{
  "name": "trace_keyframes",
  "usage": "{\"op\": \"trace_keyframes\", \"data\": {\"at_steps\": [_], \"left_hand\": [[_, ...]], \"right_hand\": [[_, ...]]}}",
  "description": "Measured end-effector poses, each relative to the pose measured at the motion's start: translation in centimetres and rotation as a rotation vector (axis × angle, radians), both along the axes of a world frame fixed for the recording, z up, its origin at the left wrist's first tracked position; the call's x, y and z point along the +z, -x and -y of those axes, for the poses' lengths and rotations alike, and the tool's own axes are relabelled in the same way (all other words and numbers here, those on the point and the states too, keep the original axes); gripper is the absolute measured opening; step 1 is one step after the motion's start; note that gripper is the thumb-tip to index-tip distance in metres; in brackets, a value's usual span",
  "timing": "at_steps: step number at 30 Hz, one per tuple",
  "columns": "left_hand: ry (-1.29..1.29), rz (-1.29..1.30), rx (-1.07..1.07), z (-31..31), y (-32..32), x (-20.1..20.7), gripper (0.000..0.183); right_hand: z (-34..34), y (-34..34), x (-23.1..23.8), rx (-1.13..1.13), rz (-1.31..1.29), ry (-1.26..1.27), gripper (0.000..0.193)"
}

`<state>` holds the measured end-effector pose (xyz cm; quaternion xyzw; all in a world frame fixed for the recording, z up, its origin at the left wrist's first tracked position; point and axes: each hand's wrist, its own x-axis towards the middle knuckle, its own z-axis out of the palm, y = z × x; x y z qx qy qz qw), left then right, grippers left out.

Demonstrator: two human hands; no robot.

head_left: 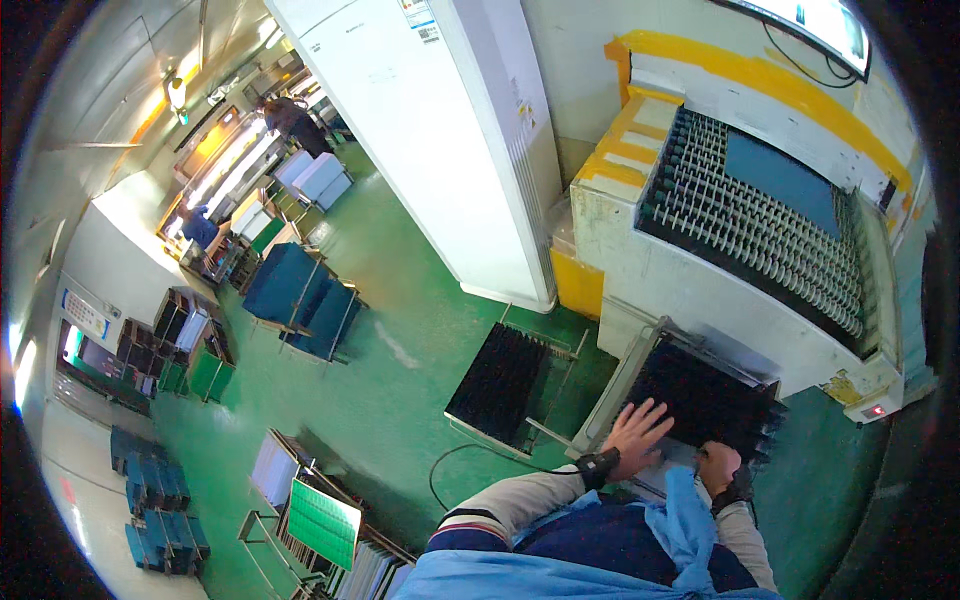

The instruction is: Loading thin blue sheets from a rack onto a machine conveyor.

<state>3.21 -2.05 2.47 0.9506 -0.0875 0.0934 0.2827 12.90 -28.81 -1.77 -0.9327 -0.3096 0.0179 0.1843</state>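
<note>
Just in front of me is a black slotted rack (700, 395) in a metal frame, below the front of a roller machine. My left hand (637, 437) is open at the rack's near left corner, its fingers spread. Whether it touches the rack I cannot tell. At the rack's near edge my right hand (718, 466) is closed, its fingers curled in. What it grips, if anything, is hidden. Both wrists wear dark bands, and a thin cable (450, 452) runs off to the left from beside my left wrist.
A blue-grey panel (782, 180) lies on the machine's rollers (750, 235). Another black rack (500, 385) stands on the green floor, near a tall white cabinet (400, 120). Carts hold a green panel (323, 525) and dark blue panels (300, 295). Two people are at the far left.
</note>
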Motion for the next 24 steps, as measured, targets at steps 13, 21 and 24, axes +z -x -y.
{"op": "trace_keyframes", "data": {"at_steps": [13, 21, 24], "left_hand": [[0.266, -0.282, 0.565, -9.5, 3.9, -13.2, 0.05], [0.604, -0.63, 0.404, -7.4, 4.3, -18.1, 0.075], [0.413, -0.624, 0.463, -7.3, 4.0, -18.1, 0.052]], "right_hand": [[-1.6, -1.2, 18.2, -0.047, 0.114, 0.025, 0.02], [7.3, -4.9, 22.4, -0.404, -0.271, -0.769, 0.031], [9.5, -6.5, 18.4, -0.519, -0.184, -0.904, 0.032]]}}
